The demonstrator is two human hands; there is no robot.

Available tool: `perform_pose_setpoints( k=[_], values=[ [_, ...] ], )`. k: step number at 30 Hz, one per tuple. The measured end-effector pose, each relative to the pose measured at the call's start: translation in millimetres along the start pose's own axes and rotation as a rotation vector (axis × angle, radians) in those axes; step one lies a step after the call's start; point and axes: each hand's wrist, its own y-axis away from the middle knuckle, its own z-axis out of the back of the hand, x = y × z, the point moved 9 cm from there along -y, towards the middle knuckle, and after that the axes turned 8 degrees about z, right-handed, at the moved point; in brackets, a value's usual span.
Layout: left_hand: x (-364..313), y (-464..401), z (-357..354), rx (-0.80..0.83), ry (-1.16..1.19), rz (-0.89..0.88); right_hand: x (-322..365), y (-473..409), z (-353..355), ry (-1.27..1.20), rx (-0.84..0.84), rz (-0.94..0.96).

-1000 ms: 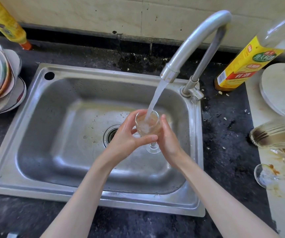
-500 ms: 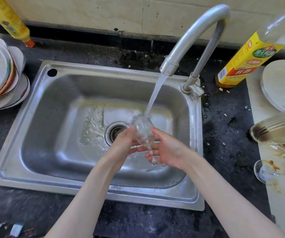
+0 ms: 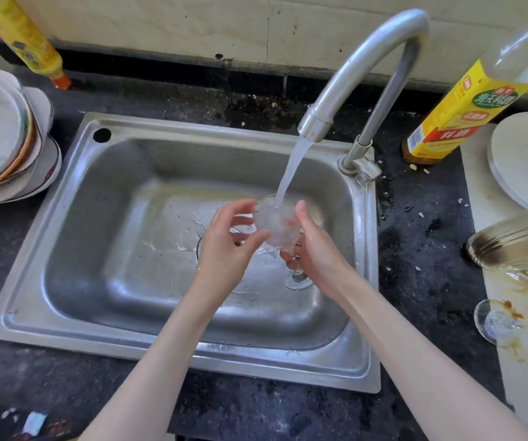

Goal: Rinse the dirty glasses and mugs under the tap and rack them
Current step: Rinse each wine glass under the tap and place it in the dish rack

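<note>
we hold a stemmed glass [image 3: 274, 225] over the sink [image 3: 103, 237], near its right wall, mouth up in the stream from the tap [image 3: 361, 71]. our right hand [image 3: 315, 249] wraps its stem and lower bowl; our left hand [image 3: 227, 246] curls round the bowl, thumb pressing it. wet glass may well slip and crack against the steel, and hard flow could splash the counter's right edge, where dirty glasses [image 3: 517, 243] wait.
</note>
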Motion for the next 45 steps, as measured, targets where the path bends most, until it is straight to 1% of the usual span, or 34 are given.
perform_pose_setpoints(
  k=[2, 3, 4, 5, 7, 9, 10, 12, 13, 15, 18, 19, 20, 21, 23, 24, 25, 27, 28, 30, 31, 32, 34, 35, 36, 38, 40, 41, 42, 43, 45],
  values=[
    [-23, -2, 3, -0.005, -0.199, -0.223, 3, -1, -2, 0.022, 0.060, 0.006],
    [-32, -4, 3, 0.017, -0.263, -0.293, 5, -2, -2, 0.039, 0.083, 0.004],
    [-40, -7, 1, 0.074, -0.303, -0.322, 8, -2, 0, 0.060, 0.099, 0.001],
    [-45, -10, -4, 0.163, -0.329, -0.318, 10, -2, 2, 0.099, 0.108, -0.002],
    [-49, -12, -24, 0.410, -0.372, -0.260, 16, -3, 6, 0.190, 0.117, -0.006],
    [-43, -5, -46, 0.671, -0.397, -0.137, 20, -5, 8, 0.229, 0.126, -0.021],
    [-40, -1, -54, 0.754, -0.415, -0.088, 20, -6, 10, 0.253, 0.143, -0.033],
    [-37, 1, -60, 0.811, -0.453, -0.045, 22, -7, 9, 0.301, 0.210, -0.044],
    [-36, -1, -59, 0.797, -0.461, -0.040, 22, -7, 8, 0.306, 0.241, -0.039],
    [-38, -9, -54, 0.680, -0.451, -0.028, 22, -9, 8, 0.295, 0.275, -0.011],
    [-37, -21, -40, 0.414, -0.370, -0.005, 27, -12, 12, 0.294, 0.195, 0.103],
    [-36, -22, -37, 0.376, -0.341, -0.014, 30, -13, 13, 0.305, 0.157, 0.141],
    [-36, -21, -38, 0.404, -0.339, -0.038, 31, -13, 14, 0.304, 0.127, 0.156],
    [-35, -19, -44, 0.485, -0.384, -0.072, 31, -14, 14, 0.286, 0.114, 0.147],
    [-32, -9, -54, 0.668, -0.545, -0.118, 23, -18, 12, 0.293, 0.144, 0.087],
    [-30, -7, -55, 0.711, -0.575, -0.112, 22, -18, 9, 0.304, 0.178, 0.061],
    [-33, -8, -54, 0.710, -0.559, -0.107, 21, -18, 6, 0.291, 0.208, 0.047],
    [-41, -15, -47, 0.600, -0.497, -0.112, 21, -19, 3, 0.248, 0.220, 0.037],
    [-42, -19, -42, 0.519, -0.452, -0.103, 23, -19, 4, 0.257, 0.204, 0.071],
    [-35, -27, -31, 0.367, -0.383, -0.060, 31, -22, 6, 0.350, 0.163, 0.192],
    [-34, -27, -29, 0.336, -0.372, -0.065, 34, -23, 6, 0.370, 0.152, 0.228],
    [-34, -25, -34, 0.381, -0.383, -0.095, 34, -25, 5, 0.362, 0.158, 0.237],
    [-34, -18, -46, 0.537, -0.428, -0.169, 27, -29, 0, 0.330, 0.211, 0.158],
    [-33, -16, -47, 0.577, -0.460, -0.169, 21, -31, -2, 0.311, 0.243, 0.094],
    [-32, -17, -45, 0.580, -0.477, -0.144, 18, -32, -4, 0.285, 0.268, 0.036],
    [-32, -24, -36, 0.477, -0.486, -0.107, 18, -31, -7, 0.301, 0.281, 0.041],
    [-29, -30, -23, 0.310, -0.446, -0.028, 25, -31, -5, 0.384, 0.228, 0.164],
    [-27, -32, -18, 0.257, -0.407, 0.006, 28, -30, -4, 0.420, 0.205, 0.214],
    [-26, -32, -18, 0.261, -0.389, 0.018, 28, -28, -5, 0.450, 0.186, 0.237],
    [-26, -31, -22, 0.330, -0.386, 0.000, 26, -27, -6, 0.443, 0.177, 0.231],
    [-22, -24, -33, 0.557, -0.415, 0.000, 21, -26, -7, 0.338, 0.182, 0.148]
  ],
)
